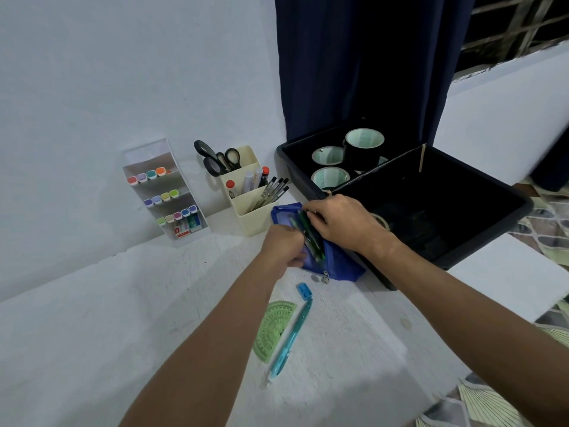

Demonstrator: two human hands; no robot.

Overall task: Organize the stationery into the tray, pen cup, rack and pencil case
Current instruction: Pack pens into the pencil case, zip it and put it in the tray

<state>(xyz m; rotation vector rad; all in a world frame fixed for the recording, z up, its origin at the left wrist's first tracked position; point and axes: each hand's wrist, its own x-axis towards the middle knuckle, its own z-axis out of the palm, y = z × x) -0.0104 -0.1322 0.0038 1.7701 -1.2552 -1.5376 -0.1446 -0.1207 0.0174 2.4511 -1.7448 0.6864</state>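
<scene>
Centre frame: blue fabric zip pencil case (338, 266) on white table (123, 334). Left hand (284, 246) pinches case edge; right hand (341, 221) clamped on dark green pens (311, 234) at opening.

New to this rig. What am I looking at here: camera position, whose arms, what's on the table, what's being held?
No machine here: it is one picture from a wide-angle camera on a person's head, looking down at their own bare arms. The left hand holds open a blue pencil case, and the right hand pushes dark green pens into it. Loose on the white table lie a green protractor, a teal pen and a small blue sharpener. Behind stand a marker rack, a cream pen cup with scissors, and a black tray with tape rolls.
</scene>
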